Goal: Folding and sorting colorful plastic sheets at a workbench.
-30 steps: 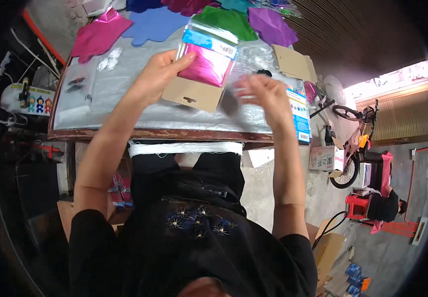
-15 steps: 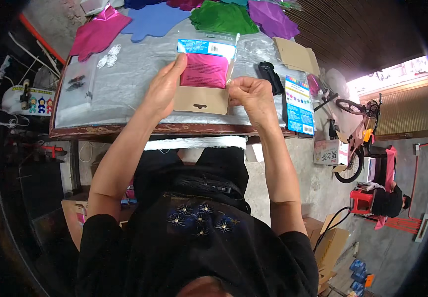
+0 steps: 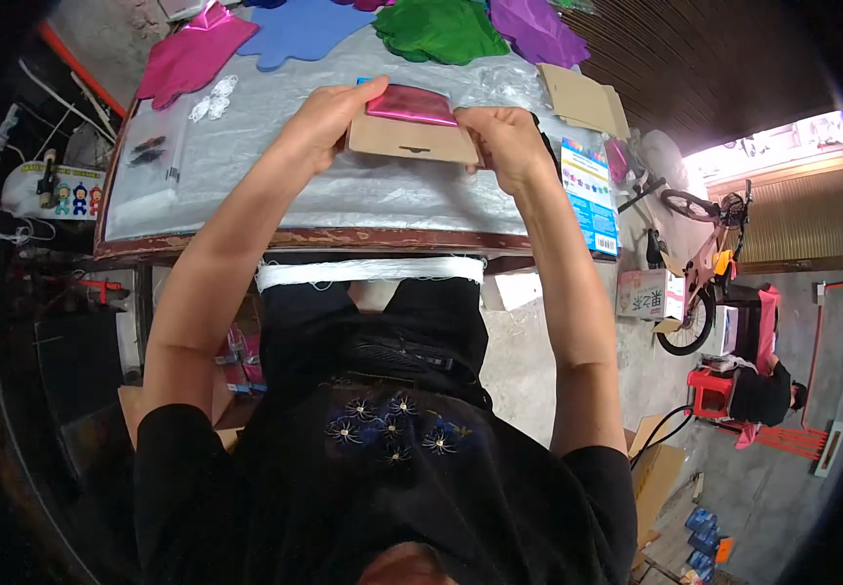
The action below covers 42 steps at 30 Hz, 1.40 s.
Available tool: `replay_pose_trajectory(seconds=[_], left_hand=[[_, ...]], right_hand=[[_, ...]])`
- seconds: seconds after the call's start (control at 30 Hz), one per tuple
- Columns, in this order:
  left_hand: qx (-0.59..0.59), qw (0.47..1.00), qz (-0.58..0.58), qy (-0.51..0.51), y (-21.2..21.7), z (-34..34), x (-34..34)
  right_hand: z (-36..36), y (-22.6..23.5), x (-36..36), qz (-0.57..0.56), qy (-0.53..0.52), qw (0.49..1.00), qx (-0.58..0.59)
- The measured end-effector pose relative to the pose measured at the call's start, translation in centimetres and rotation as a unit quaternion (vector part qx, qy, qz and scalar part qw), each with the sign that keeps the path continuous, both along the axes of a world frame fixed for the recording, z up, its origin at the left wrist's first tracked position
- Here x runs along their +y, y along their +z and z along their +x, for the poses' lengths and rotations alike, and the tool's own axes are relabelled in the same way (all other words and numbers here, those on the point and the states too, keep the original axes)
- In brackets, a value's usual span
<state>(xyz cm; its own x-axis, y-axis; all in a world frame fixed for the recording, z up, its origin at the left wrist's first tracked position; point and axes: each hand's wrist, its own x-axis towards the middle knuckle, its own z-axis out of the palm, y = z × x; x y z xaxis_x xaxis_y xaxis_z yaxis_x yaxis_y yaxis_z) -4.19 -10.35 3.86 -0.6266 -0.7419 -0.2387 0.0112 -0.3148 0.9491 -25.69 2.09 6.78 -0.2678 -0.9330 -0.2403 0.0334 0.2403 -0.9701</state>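
Note:
Both my hands hold a brown cardboard backing card [image 3: 383, 138] with a hang slot, above the table. A folded, shiny pink foil sheet [image 3: 412, 103] lies on it. My left hand [image 3: 326, 122] is closed on the left side, thumb on top near the foil. At the right edge, my right hand [image 3: 509, 146] grips with thumb and fingers. The card is tilted, its far side foreshortened. Only a sliver of blue print shows beyond my left thumb; the clear wrapper is hard to make out.
Green [image 3: 441, 34], blue [image 3: 309, 37], purple [image 3: 538, 34] and pink [image 3: 192, 58] sheets lie along the far side. Brown cards [image 3: 582, 102] and a blue-and-white printed card [image 3: 587, 195] are at right. White string [image 3: 215, 99] and a clear bag [image 3: 153, 156] lie left.
My hands have moved the card slightly away from me and tilted it, so the blue printed part is mostly out of sight. My right hand has shifted up along the edge.

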Motion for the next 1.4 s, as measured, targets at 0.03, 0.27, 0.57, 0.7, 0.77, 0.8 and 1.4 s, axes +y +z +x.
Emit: replay_pose_trajectory(seconds=[0.03,0.27,0.57,0.7,0.77,0.8,1.4], left_hand=[[-0.001,1.000,0.017,0.009,0.1,-0.2,-0.1],[-0.005,0.997,0.061,0.047,0.5,-0.5,-0.4],[0.073,0.992,0.035,-0.100,0.1,2.5,-2.0],[0.057,0.991,-0.029,-0.121,0.8,3.6,-1.5],[0.059,0.990,-0.037,-0.124,0.8,3.8,-0.3],[0.058,0.989,-0.035,-0.128,0.9,3.9,0.5],[-0.133,0.955,-0.127,-0.230,3.2,4.1,-5.0]], right_hand=[[0.0,-0.2,-0.5,0.009,-0.009,1.000,0.001],[0.2,-1.4,-2.0,0.014,-0.041,0.996,-0.072],[3.7,-4.0,1.7,-0.111,0.032,0.993,0.020],[5.4,-2.9,3.5,-0.096,-0.013,0.995,-0.018],[5.1,-2.4,3.3,-0.113,-0.060,0.992,-0.019],[4.9,-2.2,3.1,-0.130,-0.105,0.986,-0.019],[-2.7,-1.4,7.3,-0.133,-0.130,0.888,0.420]])
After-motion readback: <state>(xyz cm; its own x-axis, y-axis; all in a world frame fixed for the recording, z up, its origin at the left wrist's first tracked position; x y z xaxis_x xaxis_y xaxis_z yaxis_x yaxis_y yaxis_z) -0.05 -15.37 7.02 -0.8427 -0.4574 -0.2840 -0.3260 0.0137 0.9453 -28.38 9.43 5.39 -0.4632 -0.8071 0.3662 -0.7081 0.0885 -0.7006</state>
